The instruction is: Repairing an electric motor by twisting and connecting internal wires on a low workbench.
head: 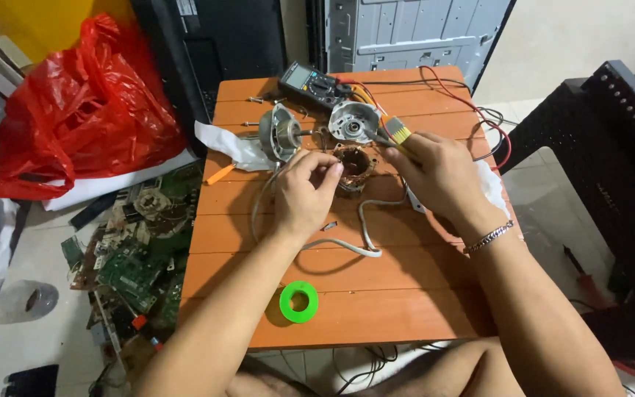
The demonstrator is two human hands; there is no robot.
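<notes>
Bare forearms reach up from the bottom of the frame over a small orange wooden table. I see my left hand pinching something tiny at the copper-wound motor stator, centre frame. My right hand is closed around a yellow-bristled brush. Two grey metal motor end covers lie detached above, so disassembly looks done; reassembly appears outstanding. A green tape roll sits lower centre.

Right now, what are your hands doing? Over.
Left hand pinching at copper-wound motor stator. Right hand holding yellow-handled tool. Grey cable looped close by.
</notes>
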